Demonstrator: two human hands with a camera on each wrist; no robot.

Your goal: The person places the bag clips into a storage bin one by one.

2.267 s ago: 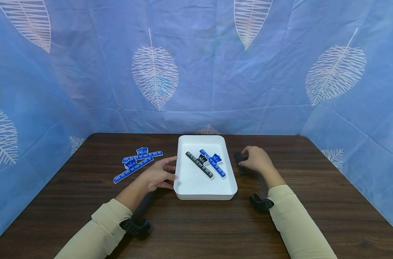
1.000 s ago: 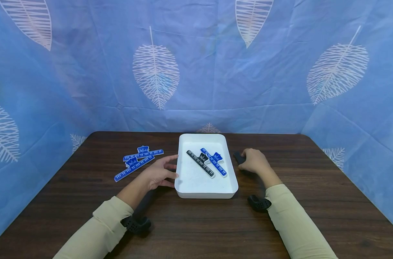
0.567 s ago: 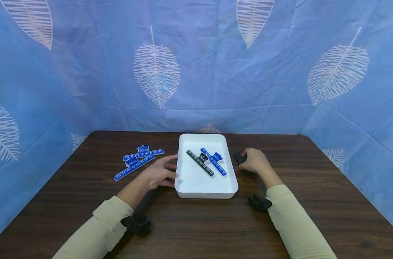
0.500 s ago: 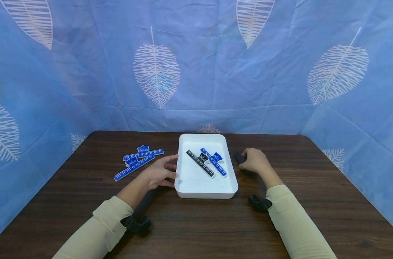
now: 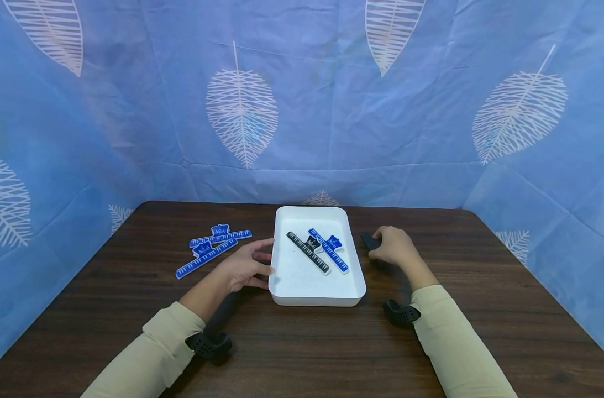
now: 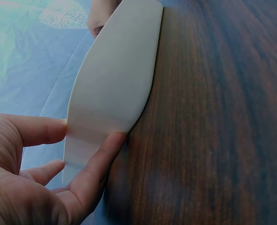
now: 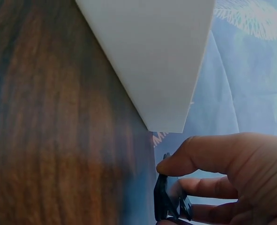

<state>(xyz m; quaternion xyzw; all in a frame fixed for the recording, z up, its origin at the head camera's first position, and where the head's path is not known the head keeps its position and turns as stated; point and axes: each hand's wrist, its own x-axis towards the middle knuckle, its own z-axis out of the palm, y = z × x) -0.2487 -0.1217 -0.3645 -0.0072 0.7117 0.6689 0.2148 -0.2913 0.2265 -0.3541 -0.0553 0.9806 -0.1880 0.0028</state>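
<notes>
A white rectangular tray stands mid-table, holding a black clip with piano-key markings and a blue clip of the same shape. My left hand touches the tray's left side with extended, spread fingers, seen against the wall in the left wrist view. Right of the tray, my right hand pinches a dark clip between thumb and fingers, low over the tabletop. The hand covers part of this clip in the head view. Two blue piano-key clips lie partly overlapping, left of my left hand.
The dark wooden table has rounded far corners. A blue cloth with white leaf prints hangs behind and at both sides. Each wrist wears a black device.
The dark clip in my right hand has turned, showing less of its length than at first. My right hand shifts only slightly. The left hand, tray and other clips stay in place.
</notes>
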